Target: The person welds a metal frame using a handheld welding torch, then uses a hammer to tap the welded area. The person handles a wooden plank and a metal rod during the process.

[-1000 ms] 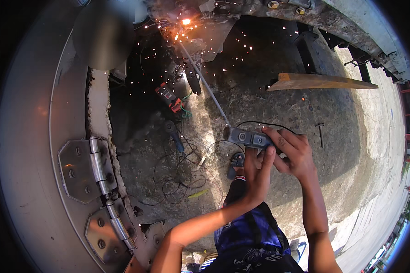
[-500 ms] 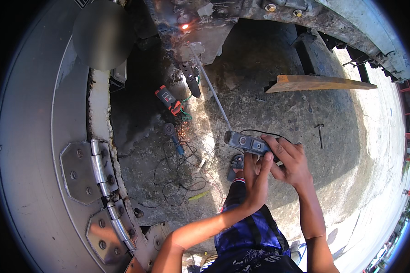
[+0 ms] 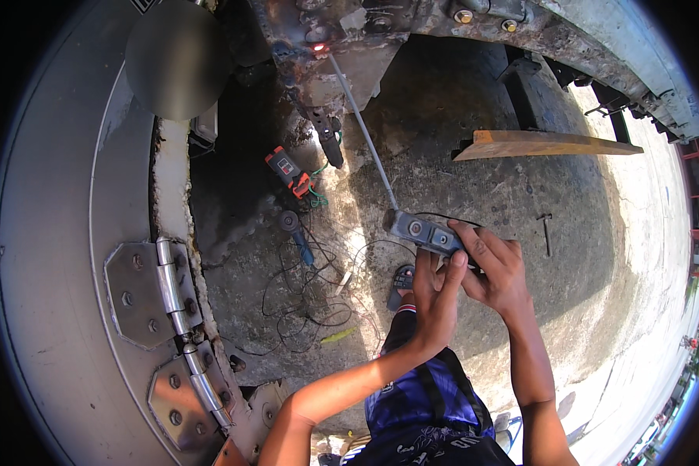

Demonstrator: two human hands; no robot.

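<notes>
Both my hands are on a grey electrode holder [image 3: 426, 231], which has a long thin welding rod [image 3: 363, 133] clamped in its head. My right hand [image 3: 495, 272] grips the handle from the right. From below, my left hand [image 3: 436, 299] holds the same handle, its thumb pressed near my right fingers. The rod slants up and away to a rusty, scorched metal frame [image 3: 342, 66]. Its far end is beside a small red-glowing spot [image 3: 318, 48] on that metal. A dark clamp [image 3: 328, 140] hangs below the frame, with a green cable at it.
A large grey panel [image 3: 62, 233] with steel hinges [image 3: 177, 287] stands close on my left. On the concrete lie an angle grinder [image 3: 297, 235], a red-and-black device [image 3: 289, 171], tangled cables [image 3: 303, 299] and a hammer [image 3: 545, 234]. A rusty beam [image 3: 544, 144] juts in at right.
The rod's far end has moved up and slightly left along the frame, to the glowing spot. That glow looks smaller and redder. Both hands keep their hold and have barely shifted.
</notes>
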